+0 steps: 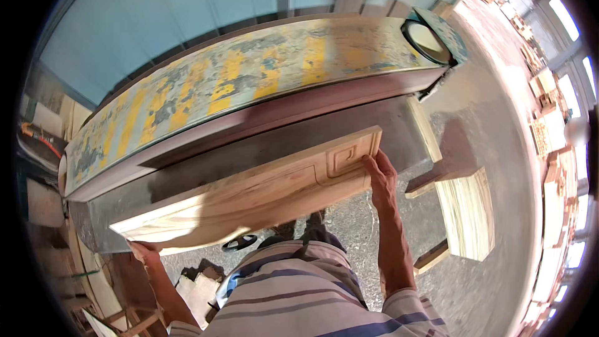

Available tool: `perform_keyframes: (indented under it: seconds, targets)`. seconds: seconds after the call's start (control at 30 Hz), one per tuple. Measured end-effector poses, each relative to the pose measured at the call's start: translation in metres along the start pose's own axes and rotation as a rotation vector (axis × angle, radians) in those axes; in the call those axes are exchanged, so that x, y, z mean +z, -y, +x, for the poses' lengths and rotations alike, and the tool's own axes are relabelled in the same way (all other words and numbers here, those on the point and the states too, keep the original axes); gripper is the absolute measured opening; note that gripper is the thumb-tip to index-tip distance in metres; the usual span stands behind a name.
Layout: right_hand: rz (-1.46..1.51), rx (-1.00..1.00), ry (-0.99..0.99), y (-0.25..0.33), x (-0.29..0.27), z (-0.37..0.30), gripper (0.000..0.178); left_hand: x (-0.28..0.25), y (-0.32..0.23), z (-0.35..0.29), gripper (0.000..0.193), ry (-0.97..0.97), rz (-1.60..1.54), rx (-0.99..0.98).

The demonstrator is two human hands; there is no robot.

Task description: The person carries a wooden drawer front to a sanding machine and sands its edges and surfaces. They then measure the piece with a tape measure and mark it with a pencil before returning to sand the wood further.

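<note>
A long pale wooden panel (pixel 268 193) with carved grooves and a raised square at its right end is held up in front of me. My left hand (pixel 145 253) grips its lower left corner. Around its right end, by the carved square, my right hand (pixel 380 171) is closed. Tilted up toward the right, the panel is over the dark metal worktable (pixel 399 128) of a long belt sander (pixel 206 97). The sander's top cover has worn yellow stripes, and a reddish belt runs along its front. Whether the panel touches the belt cannot be seen.
A round drum end (pixel 427 42) closes the sander's right side. On my right, curved pale boards (pixel 467 215) rest on wooden supports. Stacked timber (pixel 555 181) lines the far right. A blue wall (pixel 187 6) stands behind the machine; a black handwheel (pixel 239 243) is below the panel.
</note>
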State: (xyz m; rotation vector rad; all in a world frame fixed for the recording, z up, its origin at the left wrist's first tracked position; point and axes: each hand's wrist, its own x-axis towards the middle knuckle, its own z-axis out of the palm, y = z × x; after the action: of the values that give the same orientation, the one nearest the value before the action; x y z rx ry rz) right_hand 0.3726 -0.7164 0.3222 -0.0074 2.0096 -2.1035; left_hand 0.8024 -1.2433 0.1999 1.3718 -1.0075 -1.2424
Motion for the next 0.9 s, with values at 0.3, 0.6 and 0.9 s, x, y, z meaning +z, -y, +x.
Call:
perform_keyframes:
  seconds: [0.3, 0.6, 0.9]
  targets:
    - [0.072, -0.246, -0.004, 0.001, -0.029, 0.023, 0.043, 0.079, 0.011, 0.005, 0.053, 0.227, -0.372, -0.008]
    - [-0.104, -0.303, -0.134, 0.002, -0.064, 0.039, 0.057, 0.091, 0.005, -0.013, 0.047, 0.112, -0.445, -0.155]
    - [-0.068, -0.171, -0.243, 0.053, -0.016, 0.035, 0.049, 0.085, -0.015, -0.051, 0.040, -0.038, -0.197, -0.113]
